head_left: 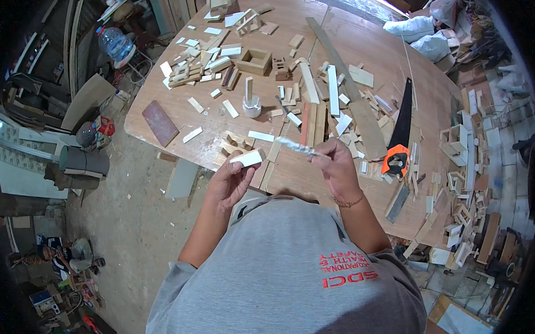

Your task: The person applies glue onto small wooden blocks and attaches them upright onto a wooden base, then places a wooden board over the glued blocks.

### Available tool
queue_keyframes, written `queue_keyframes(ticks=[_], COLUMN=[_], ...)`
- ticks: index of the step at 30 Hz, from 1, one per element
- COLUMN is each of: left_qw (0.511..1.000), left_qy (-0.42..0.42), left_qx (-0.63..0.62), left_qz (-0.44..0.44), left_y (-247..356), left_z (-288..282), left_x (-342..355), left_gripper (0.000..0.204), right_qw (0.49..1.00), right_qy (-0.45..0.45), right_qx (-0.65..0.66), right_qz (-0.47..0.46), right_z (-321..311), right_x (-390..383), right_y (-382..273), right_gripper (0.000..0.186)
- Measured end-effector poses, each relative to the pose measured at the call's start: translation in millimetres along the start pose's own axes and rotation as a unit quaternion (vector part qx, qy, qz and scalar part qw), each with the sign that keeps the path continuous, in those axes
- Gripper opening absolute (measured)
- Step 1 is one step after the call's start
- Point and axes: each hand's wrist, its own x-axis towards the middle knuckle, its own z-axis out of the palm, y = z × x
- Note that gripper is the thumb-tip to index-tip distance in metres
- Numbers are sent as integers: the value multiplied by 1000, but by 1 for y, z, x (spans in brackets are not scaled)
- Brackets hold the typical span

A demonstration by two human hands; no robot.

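Near the table's front edge, my left hand (228,182) is closed around a small wooden block (248,158) with a white face. My right hand (337,165) pinches a thin stick (295,146) smeared with something white. The stick points left toward the block but stays apart from it, and its outline is slightly blurred. Just beyond my left hand lies a small notched wooden piece (236,143). A white-stained pot (252,107) with a wooden stick upright in it stands farther off, between my hands.
Wood offcuts (218,62) and an open wooden box (254,61) cover the back left of the table (187,108). To the right lie long strips (333,90) and a handsaw (397,154) with an orange handle. A reddish board (160,123) lies left. Someone (73,257) sits at the lower left.
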Motion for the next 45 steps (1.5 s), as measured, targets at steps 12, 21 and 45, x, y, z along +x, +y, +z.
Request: queue_keyframes(ticks=[12,21,45], left_qw=[993,998,997], left_qy=[-108,-69,-55], left_qx=[-38,-11,-51], left_qz=[-19,-4,4], left_y=[-27,-29,-27], left_z=[52,63,55], left_x=[7,4,11], left_gripper=[24,27,32], right_qw=[830,750,760], right_qy=[8,-33,-19], right_qx=[-346,-448,-443], right_qz=[-439,-486,-475], right_z=[17,17,10], right_x=[-25,-19,-13], right_y=[-28,-31,-25], right_gripper=[27,36,33])
